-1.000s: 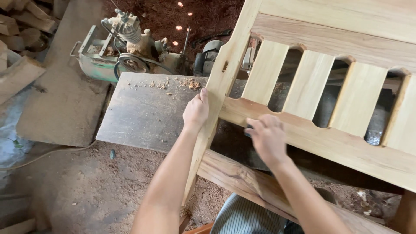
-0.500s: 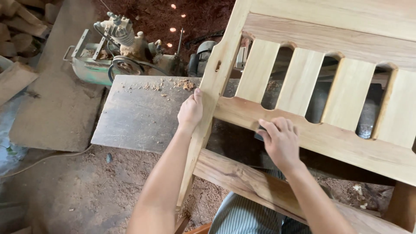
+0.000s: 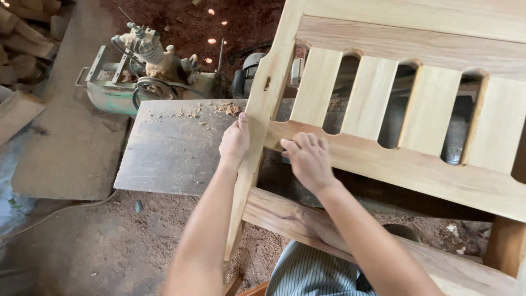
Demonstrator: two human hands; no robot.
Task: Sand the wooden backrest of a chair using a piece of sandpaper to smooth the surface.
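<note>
1. Right hand slid left along the rail, now near the post.
2. Left hand clasps the post; right presses flat, grasping nothing visible.
3. Machine behind dusty table.
4. Pale slatted frame leans over the table.

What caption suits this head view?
Left hand grips the pale slatted wooden frame by its post; right hand presses on its lower rail.

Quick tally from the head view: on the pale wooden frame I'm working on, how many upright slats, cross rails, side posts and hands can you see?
Upright slats: 4, the first nearest the side post
Cross rails: 3 (top rail, middle rail, darker lower rail)
Side posts: 1
Hands on the frame: 2 (left hand, right hand)
Total: 10
</note>
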